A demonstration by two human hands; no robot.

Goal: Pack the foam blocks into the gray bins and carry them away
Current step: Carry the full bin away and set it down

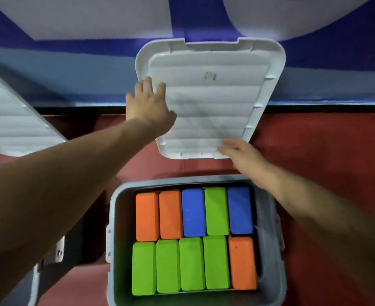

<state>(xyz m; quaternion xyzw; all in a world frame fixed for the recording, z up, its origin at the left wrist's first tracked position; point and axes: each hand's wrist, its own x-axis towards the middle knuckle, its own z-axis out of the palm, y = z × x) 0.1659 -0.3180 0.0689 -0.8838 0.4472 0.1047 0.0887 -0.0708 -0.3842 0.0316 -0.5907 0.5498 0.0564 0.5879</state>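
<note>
A gray bin (113, 235) stands on the red floor below me, filled with two rows of orange, green and blue foam blocks (193, 239). Beyond it a white ribbed lid (215, 96) leans tilted against the wall. My left hand (149, 104) grips the lid's left edge, thumb on its face and fingers over the rim. My right hand (241, 153) holds the lid's lower right corner; its fingers are blurred.
A second white lid (12, 120) leans at the left. Part of another gray bin (56, 250) shows under my left forearm. The blue and white painted wall (71, 74) rises behind, and the red floor (325, 162) spreads to the right.
</note>
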